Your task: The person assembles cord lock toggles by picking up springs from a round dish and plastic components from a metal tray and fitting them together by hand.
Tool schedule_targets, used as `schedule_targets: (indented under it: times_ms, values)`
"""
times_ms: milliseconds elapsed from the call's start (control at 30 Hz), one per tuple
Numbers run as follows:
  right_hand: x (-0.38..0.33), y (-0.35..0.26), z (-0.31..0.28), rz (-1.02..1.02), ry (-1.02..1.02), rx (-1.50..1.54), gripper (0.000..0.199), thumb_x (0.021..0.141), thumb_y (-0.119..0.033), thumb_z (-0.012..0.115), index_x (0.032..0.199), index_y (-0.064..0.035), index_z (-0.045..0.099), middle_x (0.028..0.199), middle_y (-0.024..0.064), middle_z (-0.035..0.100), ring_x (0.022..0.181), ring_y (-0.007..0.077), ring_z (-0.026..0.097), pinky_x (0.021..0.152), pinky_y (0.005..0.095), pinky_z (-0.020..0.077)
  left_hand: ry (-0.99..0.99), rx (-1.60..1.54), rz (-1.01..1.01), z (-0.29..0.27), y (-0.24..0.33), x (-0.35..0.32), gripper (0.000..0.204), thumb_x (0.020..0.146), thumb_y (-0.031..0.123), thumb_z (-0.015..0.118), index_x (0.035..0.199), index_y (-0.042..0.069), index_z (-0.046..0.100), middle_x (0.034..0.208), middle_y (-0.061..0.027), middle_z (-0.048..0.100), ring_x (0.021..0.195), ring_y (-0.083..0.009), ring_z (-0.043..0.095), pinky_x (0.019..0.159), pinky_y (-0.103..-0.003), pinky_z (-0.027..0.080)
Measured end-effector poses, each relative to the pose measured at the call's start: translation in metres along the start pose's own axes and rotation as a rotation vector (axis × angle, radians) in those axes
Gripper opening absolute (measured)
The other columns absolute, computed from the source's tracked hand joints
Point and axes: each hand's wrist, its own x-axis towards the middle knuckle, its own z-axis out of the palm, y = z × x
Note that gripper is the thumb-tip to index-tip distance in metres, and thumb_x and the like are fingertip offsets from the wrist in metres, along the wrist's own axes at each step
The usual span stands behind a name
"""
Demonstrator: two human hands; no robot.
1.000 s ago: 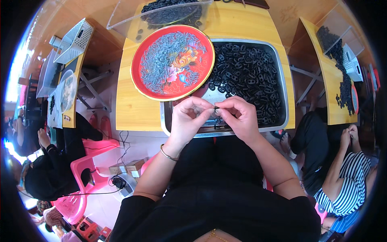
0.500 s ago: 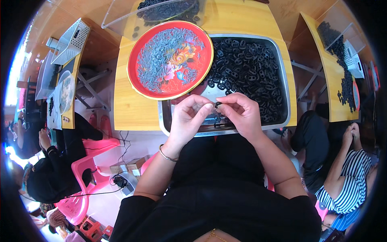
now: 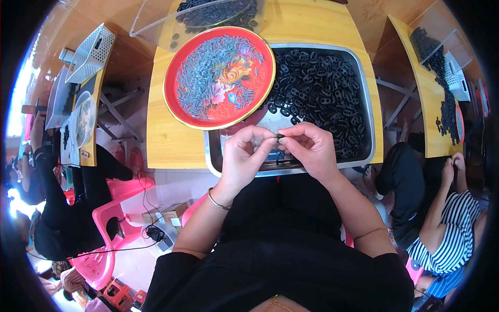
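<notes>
Over the near edge of a metal tray (image 3: 370, 140), both my hands are closed in pinches, fingertips meeting. Between the finger and thumb of my right hand (image 3: 313, 148) is a small black piece (image 3: 280, 137), mostly covered; it resembles the two-holed black pieces (image 3: 322, 83) heaped in the tray. My left hand (image 3: 243, 156) presses its thumb and forefinger together against the left end of that piece; whatever else they hold is hidden. A red round tray (image 3: 208, 122) with many small grey pin-like pieces (image 3: 200, 78) rests over the metal tray's left side.
Behind the red tray stands a clear bin (image 3: 156, 23) of black pieces on the wooden table (image 3: 174, 148). Side tables carry white baskets (image 3: 93, 54) and more parts. People sit at both sides, one in a striped shirt (image 3: 452, 234). A pink chair (image 3: 106, 218) is at left.
My fingertips have come closer together around the small black piece, which now shows less. Both hands stay over the tray's near edge. The striped-shirt person's hands have shifted slightly.
</notes>
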Motion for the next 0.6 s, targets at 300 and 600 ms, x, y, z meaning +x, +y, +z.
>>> schedule_targets:
  times_ms: [300, 600]
  values:
    - [-0.001, 0.0, 0.001, -0.022, 0.106, 0.134, 0.013, 0.083, 0.002, 0.055, 0.096, 0.0017, 0.054, 0.093, 0.007, 0.058, 0.086, 0.0121, 0.06, 0.075, 0.0231, 0.0485, 0.047, 0.395, 0.564, 0.013, 0.077, -0.019, 0.015, 0.069, 0.001, 0.07, 0.081, 0.0, 0.063, 0.074, -0.0085, 0.06, 0.061, -0.0187, 0.058, 0.057, -0.028, 0.046]
    - [0.015, -0.097, -0.023, -0.116, -0.079, 0.736, 0.014, 0.089, -0.018, 0.047, 0.094, -0.0046, 0.046, 0.077, 0.002, 0.046, 0.06, 0.0069, 0.041, 0.05, 0.0184, 0.0333, -0.437, -0.216, 0.71, 0.018, 0.186, -0.014, 0.012, 0.07, 0.01, 0.069, 0.073, 0.0, 0.062, 0.068, -0.0099, 0.058, 0.061, -0.0244, 0.057, 0.055, -0.033, 0.046]
